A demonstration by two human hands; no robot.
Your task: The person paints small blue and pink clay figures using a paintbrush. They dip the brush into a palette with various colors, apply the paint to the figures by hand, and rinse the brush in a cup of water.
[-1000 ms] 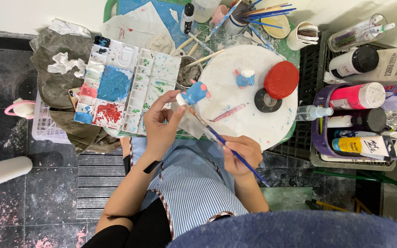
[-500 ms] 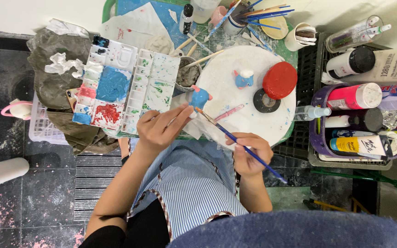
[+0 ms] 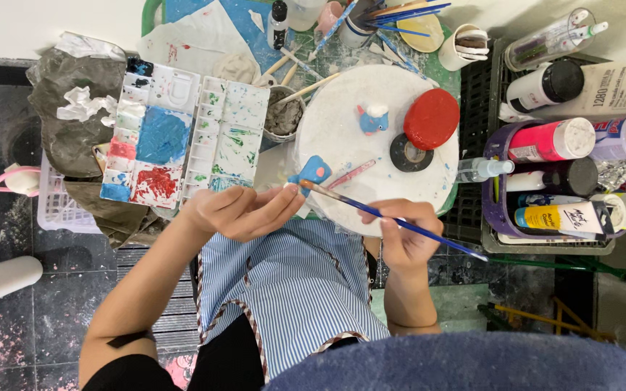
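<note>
Left hand point(image 3: 237, 212): seen at centre frame, its fingers point(image 3: 284, 203) closed lightly about a small blue figurine point(image 3: 313, 171), which is held up just off the near-left edge of the round white board point(image 3: 342, 130).
Right hand point(image 3: 403, 235): shown right of centre, fingers pinched shut around the middle of a blue-handled paintbrush point(image 3: 393, 219); the handle is angled down toward the lower right.
Brush tip: brought up to the figurine's lower edge; whether contact is made cannot be told.
Second figurine point(image 3: 373, 118): a blue-and-white piece left standing on the board, above centre, beside a red lid point(image 3: 431, 119) and a roll of black tape point(image 3: 408, 153).
Palette point(image 3: 182, 137): placed in the upper left, its wells filled with blue, red and green paint.
Supplies: a purple basket point(image 3: 498, 195) of paint bottles is set at the right edge; a cup of brushes point(image 3: 360, 25) is seen at the top.
Apron point(image 3: 291, 289): blue-and-white stripes are spread directly below the work.
Risk, as judged: the figurine is gripped only at the fingertips over the lap, so a slip could drop it onto the apron or the floor; wet paint could be smudged by the holding fingers; the long handle could be knocked against the bottles if swung wide.
</note>
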